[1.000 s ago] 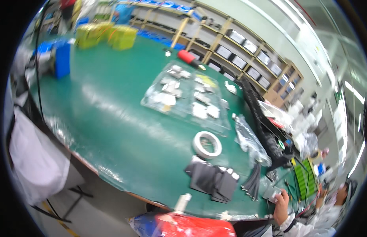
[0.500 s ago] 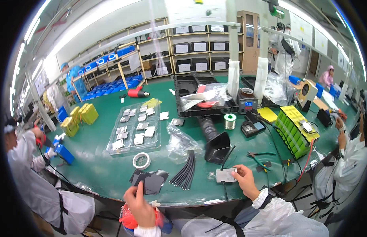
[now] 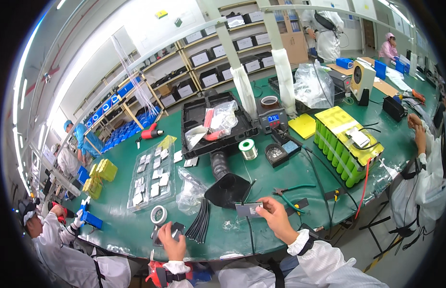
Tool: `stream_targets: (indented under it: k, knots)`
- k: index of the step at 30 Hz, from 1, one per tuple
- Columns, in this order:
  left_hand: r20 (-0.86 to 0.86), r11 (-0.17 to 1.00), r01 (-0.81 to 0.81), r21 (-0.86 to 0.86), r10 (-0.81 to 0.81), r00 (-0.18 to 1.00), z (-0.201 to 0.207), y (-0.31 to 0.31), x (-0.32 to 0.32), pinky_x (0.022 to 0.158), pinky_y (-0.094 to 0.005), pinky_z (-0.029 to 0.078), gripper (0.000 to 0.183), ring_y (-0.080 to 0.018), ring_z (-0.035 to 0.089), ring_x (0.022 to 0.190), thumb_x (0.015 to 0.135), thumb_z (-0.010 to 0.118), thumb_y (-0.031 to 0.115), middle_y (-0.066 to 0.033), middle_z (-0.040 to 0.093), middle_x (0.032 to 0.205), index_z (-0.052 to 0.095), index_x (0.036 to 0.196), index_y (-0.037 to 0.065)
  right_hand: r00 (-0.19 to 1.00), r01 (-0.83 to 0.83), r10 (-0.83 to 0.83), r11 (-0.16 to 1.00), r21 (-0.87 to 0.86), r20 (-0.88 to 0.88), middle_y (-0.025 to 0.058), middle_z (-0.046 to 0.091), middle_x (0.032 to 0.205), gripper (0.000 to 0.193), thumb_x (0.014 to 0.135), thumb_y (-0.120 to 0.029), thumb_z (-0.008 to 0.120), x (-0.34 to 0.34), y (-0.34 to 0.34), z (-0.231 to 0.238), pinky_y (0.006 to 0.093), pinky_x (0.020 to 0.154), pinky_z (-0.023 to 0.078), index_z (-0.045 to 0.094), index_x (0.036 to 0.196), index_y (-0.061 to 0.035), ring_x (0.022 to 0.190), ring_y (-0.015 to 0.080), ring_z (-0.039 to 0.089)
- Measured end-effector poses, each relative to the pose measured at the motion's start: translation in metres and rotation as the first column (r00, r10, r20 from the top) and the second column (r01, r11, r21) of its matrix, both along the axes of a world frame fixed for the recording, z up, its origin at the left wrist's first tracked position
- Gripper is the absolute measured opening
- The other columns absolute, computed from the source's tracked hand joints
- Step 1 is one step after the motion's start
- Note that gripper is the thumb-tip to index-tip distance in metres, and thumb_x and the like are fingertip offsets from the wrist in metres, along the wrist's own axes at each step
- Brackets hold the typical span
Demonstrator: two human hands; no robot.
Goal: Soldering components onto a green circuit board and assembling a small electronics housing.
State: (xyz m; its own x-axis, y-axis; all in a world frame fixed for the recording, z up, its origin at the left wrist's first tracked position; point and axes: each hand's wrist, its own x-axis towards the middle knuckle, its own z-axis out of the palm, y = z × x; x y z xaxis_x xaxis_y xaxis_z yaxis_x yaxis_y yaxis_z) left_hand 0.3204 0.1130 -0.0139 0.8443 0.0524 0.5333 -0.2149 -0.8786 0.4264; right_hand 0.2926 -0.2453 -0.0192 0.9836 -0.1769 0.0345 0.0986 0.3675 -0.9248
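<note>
Right hand (image 3: 276, 220) pinches the grey plate (image 3: 245, 210); snagging the black cable (image 3: 252, 240) might yank it loose. Left hand (image 3: 172, 243) half-curled at dark sheets (image 3: 179, 227); can't tell if it's gripping any.

A blue screen (image 3: 270, 120) shows digits (image 3: 274, 118), while white box labels (image 3: 200, 59) seem illegibly small.

Bare table (image 3: 226, 241) lies between the tubes (image 3: 198, 223) and the plate (image 3: 247, 210) in the right hand (image 3: 278, 221). The funnel (image 3: 227, 190) obstructs beyond the plate; pliers (image 3: 282, 191) and the battery (image 3: 340, 149) stand to the right. Tape (image 3: 158, 215) sits ahead of the left hand (image 3: 172, 242); left of the tray (image 3: 171, 198), the surface is open.
</note>
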Motion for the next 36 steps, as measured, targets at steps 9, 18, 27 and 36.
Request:
stream_targets:
  k: [9, 18, 27, 36]
  knots:
    - [-0.005, 0.081, 0.11, -0.991, -0.829, 0.559, 0.04, -0.159, -0.083, 0.114, -0.0409, 0.034, 0.086, -0.026, 0.048, 0.133, 0.09, 0.073, 0.039, -0.022, 0.045, 0.147, 0.028, 0.153, 0.0, 0.786, 0.271, 0.034, 0.878, -0.394, 0.617, 0.0088, 0.067, 0.104, 0.037, 0.075, 0.012, 0.071, -0.067, 0.014, 0.029, 0.0356, 0.086, 0.055, 0.068, 0.107, -0.0068, 0.098, 0.0251, 0.067]
    - [0.028, -0.167, -0.203, -0.965, -0.833, 0.553, 0.057, -0.174, -0.115, 0.103, -0.0426, 0.044, 0.063, -0.0249, 0.053, 0.123, 0.093, 0.068, 0.039, -0.0144, 0.055, 0.131, 0.046, 0.134, -0.002, 0.58, 0.628, 0.052, 0.607, -0.487, 0.813, -0.0037, 0.064, 0.099, 0.031, 0.076, -0.004, 0.076, -0.094, -0.005, 0.028, 0.0378, 0.08, 0.059, 0.074, 0.101, -0.0202, 0.094, 0.0188, 0.066]
    - [-0.129, 0.165, 0.008, -0.986, -0.796, 0.591, 0.055, -0.166, -0.118, 0.08, -0.0333, 0.052, 0.017, -0.0197, 0.065, 0.085, 0.097, 0.062, 0.007, -0.0134, 0.069, 0.089, 0.067, 0.101, -0.009, 0.567, 0.629, 0.094, 0.592, -0.503, 0.819, -0.0004, 0.062, 0.106, 0.04, 0.073, -0.005, 0.078, -0.093, -0.012, 0.02, 0.0395, 0.086, 0.056, 0.073, 0.108, -0.0226, 0.102, 0.0205, 0.062]
    - [-0.084, 0.16, 0.072, -0.985, -0.79, 0.608, 0.062, -0.166, -0.113, 0.071, -0.0307, 0.052, 0.027, -0.0182, 0.065, 0.074, 0.095, 0.067, 0.015, -0.0144, 0.071, 0.088, 0.068, 0.104, -0.011, 0.873, -0.466, 0.47, 0.722, 0.511, 0.132, 0.0159, 0.053, 0.137, 0.056, 0.097, -0.018, 0.06, -0.088, -0.021, 0.002, 0.0378, 0.103, 0.043, 0.04, 0.146, 0.0013, 0.126, 0.0256, 0.053]
